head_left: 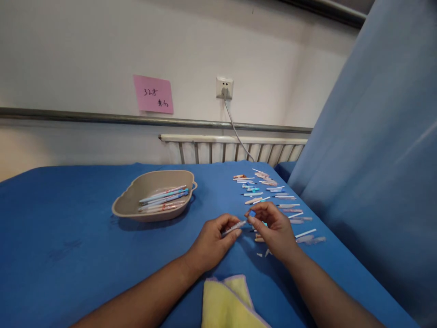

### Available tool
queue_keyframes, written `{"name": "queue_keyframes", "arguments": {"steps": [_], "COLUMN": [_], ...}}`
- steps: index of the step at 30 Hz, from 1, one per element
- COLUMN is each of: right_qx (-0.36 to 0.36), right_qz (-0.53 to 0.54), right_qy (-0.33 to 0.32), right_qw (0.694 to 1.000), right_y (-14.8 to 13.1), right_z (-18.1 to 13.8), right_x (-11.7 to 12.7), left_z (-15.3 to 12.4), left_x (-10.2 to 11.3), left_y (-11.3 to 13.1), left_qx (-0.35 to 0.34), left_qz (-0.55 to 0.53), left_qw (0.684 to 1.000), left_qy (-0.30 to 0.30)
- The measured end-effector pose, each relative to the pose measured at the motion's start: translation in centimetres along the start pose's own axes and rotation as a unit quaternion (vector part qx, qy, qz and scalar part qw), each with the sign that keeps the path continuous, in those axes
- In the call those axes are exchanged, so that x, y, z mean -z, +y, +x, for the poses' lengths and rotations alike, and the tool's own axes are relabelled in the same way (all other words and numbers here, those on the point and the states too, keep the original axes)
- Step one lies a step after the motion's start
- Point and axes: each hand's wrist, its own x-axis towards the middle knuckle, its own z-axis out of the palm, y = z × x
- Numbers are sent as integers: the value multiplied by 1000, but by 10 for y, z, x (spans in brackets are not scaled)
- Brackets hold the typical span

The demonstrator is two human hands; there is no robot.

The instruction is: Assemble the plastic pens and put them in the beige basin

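Over the blue-covered table, my left hand grips a pale pen barrel, its open end pointing up and to the right. Just right of that end, my right hand pinches a small blue pen part between thumb and fingertips. The two pieces are close; whether they touch I cannot tell. Behind and beside my right hand lie rows of loose pen parts, among them white refills and clear barrels. A couple of tiny white pieces lie below it, and some parts are hidden by the hand.
A beige basin holding several pens stands to the left. A folded yellow cloth lies at the near edge. A white bed rail and a corded wall socket are behind; a blue curtain hangs at right.
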Motion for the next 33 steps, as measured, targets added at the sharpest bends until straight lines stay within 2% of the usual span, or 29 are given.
{"name": "queue_keyframes", "arguments": {"steps": [4,7,9,12,16,19,21,24,28,30,33], "right_qx": [-31,-28,-22,2,15,16,12,-2,-35,-41,-29], "right_qz": [-26,-101,-161,-253,-336,-353,-347,-315,-178,-111,-80], "right_qy": [1,-74,-151,-255,-303,-305,-291,-213,-91,-64,-80], "right_qw": [999,992,975,933,891,884,891,925,979,991,993], "right_y": [3,6,7,7,5,4,4,6,8,8,6], "right_z": [2,1,-1,-6,-11,-12,-11,-8,-4,-3,-3], "right_x": [2,4,5,4,2,1,1,-1,-5,-6,-5], "left_z": [4,11,15,18,17,16,15,15,13,11,7], "left_x": [6,16,22,29,30,28,26,24,23,21,15], "left_y": [-1,0,1,2,0,-4,-6,-7,-5,-4,-5], "left_qx": [20,68,94,126,155,170,178,178,178,187,193], "left_qz": [-10,-76,-123,-178,-234,-258,-267,-275,-268,-249,-223], "left_qw": [1000,994,986,974,959,951,947,945,945,947,947], "left_qy": [8,38,59,69,38,14,4,-16,-58,-81,-127]}}
